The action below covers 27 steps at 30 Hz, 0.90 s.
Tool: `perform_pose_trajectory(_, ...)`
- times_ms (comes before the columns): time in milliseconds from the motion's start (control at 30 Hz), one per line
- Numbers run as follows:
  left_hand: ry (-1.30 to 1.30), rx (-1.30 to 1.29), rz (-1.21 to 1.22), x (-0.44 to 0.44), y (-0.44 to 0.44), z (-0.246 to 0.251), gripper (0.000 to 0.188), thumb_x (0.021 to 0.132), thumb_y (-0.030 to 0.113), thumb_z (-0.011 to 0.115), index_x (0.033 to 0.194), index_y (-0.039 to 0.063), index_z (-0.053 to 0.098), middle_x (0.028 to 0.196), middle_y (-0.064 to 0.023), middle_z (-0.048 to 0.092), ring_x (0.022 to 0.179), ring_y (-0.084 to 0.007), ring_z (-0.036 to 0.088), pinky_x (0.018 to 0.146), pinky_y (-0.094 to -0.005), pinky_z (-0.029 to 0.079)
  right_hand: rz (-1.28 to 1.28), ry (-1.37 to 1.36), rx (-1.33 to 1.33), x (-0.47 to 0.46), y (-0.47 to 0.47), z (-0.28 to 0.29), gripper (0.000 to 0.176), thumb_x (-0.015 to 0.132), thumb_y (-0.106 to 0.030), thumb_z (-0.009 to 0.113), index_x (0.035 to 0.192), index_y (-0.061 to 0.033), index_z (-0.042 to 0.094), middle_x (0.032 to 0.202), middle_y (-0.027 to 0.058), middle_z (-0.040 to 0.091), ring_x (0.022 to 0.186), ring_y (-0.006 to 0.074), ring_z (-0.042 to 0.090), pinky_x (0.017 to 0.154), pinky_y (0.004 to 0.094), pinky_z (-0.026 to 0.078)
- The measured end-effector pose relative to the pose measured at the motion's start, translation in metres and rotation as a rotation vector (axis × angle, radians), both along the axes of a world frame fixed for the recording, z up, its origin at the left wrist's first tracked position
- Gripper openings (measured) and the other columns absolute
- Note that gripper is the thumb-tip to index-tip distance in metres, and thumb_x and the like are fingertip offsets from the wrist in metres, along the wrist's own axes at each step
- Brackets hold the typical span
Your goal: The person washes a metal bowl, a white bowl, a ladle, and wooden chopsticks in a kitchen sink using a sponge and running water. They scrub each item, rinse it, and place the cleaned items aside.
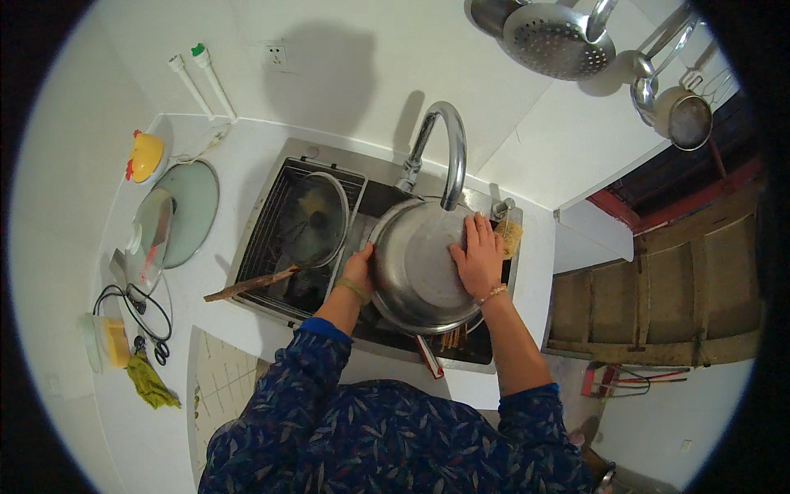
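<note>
A stainless steel basin [426, 272] sits tilted over the right part of the sink, below the curved chrome faucet [458, 142]. Whether its inner or outer face is up, I cannot tell. My left hand [358, 272] grips its left rim, the thumb along the edge. Flat on the basin's round base rests my right hand [481, 256], fingers stretched out and holding nothing. Whether water runs from the spout is unclear. Beneath the basin's near edge, a red-and-white handle [430, 358] and several wooden chopsticks [455, 338] poke out.
On the left, a black wire drying rack [265, 247] carries a glass lid [315, 216] and a wooden stick [253, 284]. A yellow sponge [510, 238] lies right of the faucet. More lids [191, 210], scissors [162, 353] and a green cloth [150, 383] line the left counter. Strainers [558, 43] hang upper right.
</note>
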<state>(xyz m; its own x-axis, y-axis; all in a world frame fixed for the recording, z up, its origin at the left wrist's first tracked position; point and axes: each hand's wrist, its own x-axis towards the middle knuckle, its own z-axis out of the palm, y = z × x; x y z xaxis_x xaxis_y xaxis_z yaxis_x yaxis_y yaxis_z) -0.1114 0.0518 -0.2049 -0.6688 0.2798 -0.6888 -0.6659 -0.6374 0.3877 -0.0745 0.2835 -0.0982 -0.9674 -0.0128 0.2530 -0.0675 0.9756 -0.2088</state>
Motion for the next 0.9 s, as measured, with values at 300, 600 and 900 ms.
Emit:
perform_pose_trajectory(300, 0.008, 0.136, -0.077, -0.011, 0.005, -0.015, 0.044, 0.095, 0.035, 0.048, 0.125, 0.003, 0.051, 0.126, -0.0118, 0.055, 0.115, -0.0281, 0.051, 0.099, -0.0435, 0.037, 0.209, 0.030, 0.059, -0.003, -0.057, 0.000, 0.057, 0.082, -0.038, 0.058, 0.129, -0.0063, 0.049, 0.140, 0.0164, 0.039, 0.135, 0.0332, 0.029, 0.108, 0.0543, 0.020)
perform_pose_trajectory(600, 0.064, 0.104, -0.075, -0.014, -0.009, -0.049, 0.047, 0.094, 0.040, 0.049, 0.127, 0.006, 0.050, 0.129, -0.0088, 0.052, 0.118, -0.0288, 0.049, 0.099, -0.0463, 0.038, 0.529, 0.017, 0.062, -0.012, -0.068, -0.005, 0.059, 0.079, -0.041, 0.062, 0.129, -0.0113, 0.049, 0.136, 0.0141, 0.044, 0.130, 0.0313, 0.035, 0.106, 0.0548, 0.024)
perform_pose_trajectory(900, 0.090, 0.074, -0.120, -0.014, 0.002, -0.041, 0.050, 0.094, 0.045, 0.048, 0.126, 0.006, 0.052, 0.127, -0.0097, 0.054, 0.117, -0.0296, 0.049, 0.099, -0.0461, 0.039, 0.585, -0.083, 0.186, 0.006, -0.091, -0.004, 0.051, 0.077, -0.034, 0.066, 0.123, -0.0142, 0.055, 0.136, 0.0111, 0.046, 0.131, 0.0295, 0.035, 0.107, 0.0516, 0.022)
